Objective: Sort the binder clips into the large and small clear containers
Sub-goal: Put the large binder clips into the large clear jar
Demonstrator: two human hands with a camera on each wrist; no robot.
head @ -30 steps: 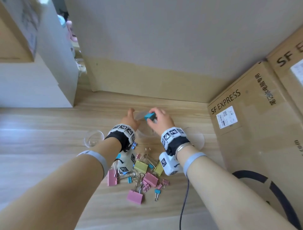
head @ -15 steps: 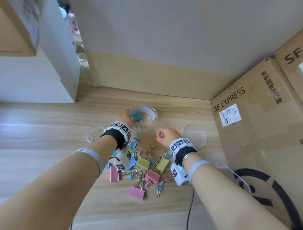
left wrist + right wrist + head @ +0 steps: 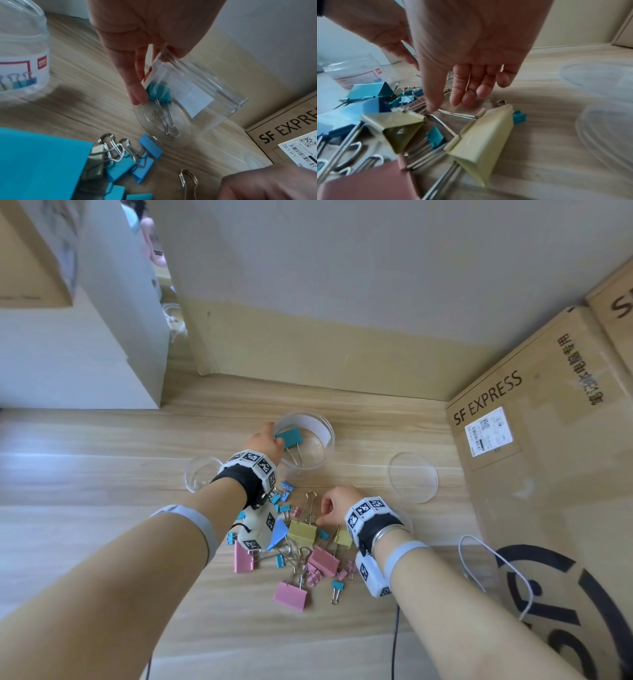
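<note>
The large clear container (image 3: 322,428) stands behind the pile with one teal clip (image 3: 289,437) inside it. My left hand (image 3: 265,440) grips its left wall, fingers outside along the label (image 3: 137,75). The small clear container (image 3: 202,474) stands to the left, apart from both hands. A pile of pink, yellow and blue binder clips (image 3: 291,546), large and small, lies in front. My right hand (image 3: 329,508) hovers over the pile holding nothing. Its index fingertip (image 3: 431,108) touches the wire handle of a large yellow clip (image 3: 393,125); a second yellow clip (image 3: 481,136) lies beside it.
A clear round lid (image 3: 412,477) lies right of the pile, and two lids (image 3: 599,78) show in the right wrist view. A tall SF Express cardboard box (image 3: 534,440) walls off the right side. A white cabinet (image 3: 85,371) stands at back left. A white cable (image 3: 493,559) loops near my right forearm.
My right hand let the teal clip go into the large container, then drew back and came down onto the clip pile. My left hand stayed on the container.
</note>
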